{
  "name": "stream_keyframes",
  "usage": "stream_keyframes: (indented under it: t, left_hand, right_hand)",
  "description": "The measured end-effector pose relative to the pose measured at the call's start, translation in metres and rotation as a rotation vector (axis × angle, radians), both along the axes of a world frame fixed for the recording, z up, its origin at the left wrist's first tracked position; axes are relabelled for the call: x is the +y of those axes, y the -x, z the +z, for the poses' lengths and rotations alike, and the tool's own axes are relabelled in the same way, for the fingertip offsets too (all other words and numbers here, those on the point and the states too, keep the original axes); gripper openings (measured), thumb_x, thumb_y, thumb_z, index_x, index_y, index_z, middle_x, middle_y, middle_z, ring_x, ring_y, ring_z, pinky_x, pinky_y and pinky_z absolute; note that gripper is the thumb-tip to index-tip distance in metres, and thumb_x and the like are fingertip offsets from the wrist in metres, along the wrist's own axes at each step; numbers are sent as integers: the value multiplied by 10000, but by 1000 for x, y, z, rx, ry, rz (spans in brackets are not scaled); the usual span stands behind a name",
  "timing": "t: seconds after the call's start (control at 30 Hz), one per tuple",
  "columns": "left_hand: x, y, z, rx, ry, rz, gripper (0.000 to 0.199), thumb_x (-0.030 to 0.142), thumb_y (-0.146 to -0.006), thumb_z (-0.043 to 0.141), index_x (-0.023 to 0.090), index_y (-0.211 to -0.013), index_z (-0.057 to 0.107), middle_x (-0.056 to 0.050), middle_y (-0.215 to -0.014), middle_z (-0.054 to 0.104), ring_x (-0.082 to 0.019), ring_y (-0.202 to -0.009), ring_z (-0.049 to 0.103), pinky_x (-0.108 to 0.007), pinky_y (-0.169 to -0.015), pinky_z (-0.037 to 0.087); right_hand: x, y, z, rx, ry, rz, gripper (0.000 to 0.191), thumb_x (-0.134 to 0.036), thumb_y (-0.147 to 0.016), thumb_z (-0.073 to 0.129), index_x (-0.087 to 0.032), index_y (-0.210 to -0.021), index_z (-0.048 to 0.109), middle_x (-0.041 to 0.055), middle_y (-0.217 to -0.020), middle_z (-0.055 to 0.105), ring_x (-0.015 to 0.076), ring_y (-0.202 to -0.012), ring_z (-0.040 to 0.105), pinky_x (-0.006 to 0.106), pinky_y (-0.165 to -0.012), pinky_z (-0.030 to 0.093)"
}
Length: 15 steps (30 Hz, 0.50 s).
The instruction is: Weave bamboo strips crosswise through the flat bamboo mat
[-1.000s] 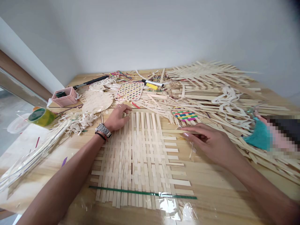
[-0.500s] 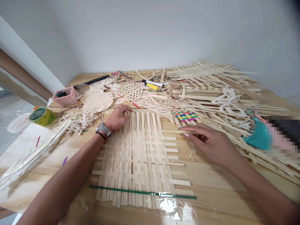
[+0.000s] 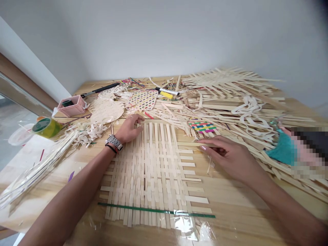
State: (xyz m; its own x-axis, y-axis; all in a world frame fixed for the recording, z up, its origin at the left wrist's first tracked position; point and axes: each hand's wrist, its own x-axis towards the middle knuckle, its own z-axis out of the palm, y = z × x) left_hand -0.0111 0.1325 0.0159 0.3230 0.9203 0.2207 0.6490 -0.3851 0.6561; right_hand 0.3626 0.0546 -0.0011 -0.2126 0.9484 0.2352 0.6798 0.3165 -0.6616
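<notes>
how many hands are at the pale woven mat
2: the left hand at the far left corner of the mat, the right hand pinching a pale strip off its right side. No other hand seems hidden there.

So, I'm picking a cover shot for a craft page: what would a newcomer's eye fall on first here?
Most likely the pale woven mat in the middle foreground, crossed near its close edge by a dark green strip. The left hand lies at the mat's far left corner, while the right hand pinches a pale strip at its right side. Beyond, the small multicoloured woven piece stands out among loose pale strips.
</notes>
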Motion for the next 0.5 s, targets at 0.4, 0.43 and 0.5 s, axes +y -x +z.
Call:
stream_keyframes:
  t: [0.4, 0.43, 0.5]
  left_hand:
    - [3, 7, 4, -162, 61, -27, 260, 211, -725, 624, 197, -985, 616, -23, -916, 606, -175, -823, 538, -327, -763, 477]
    - [3, 8, 4, -182, 74, -32, 259, 211, -723, 624, 196, -982, 614, -19, -906, 604, -169, -804, 531, -320, -744, 468]
    - [4, 9, 3, -213, 107, -42, 248, 214, -731, 624, 195, -978, 610, -9, -876, 595, -158, -764, 517, -310, -713, 453]
  right_hand:
    - [0, -2, -2, -2, 25, -9, 348, -578, -982, 603, -307, -1042, 812, 73, -1111, 785, 265, -860, 734, 419, -706, 548]
    - [0, -2, -2, -4, 24, -8, 342, -574, -982, 604, -309, -1042, 811, 72, -1113, 785, 267, -865, 736, 422, -713, 550]
    - [0, -2, -2, -3, 20, -8, 336, -576, -978, 610, -314, -1039, 810, 70, -1113, 787, 270, -864, 738, 426, -710, 552]
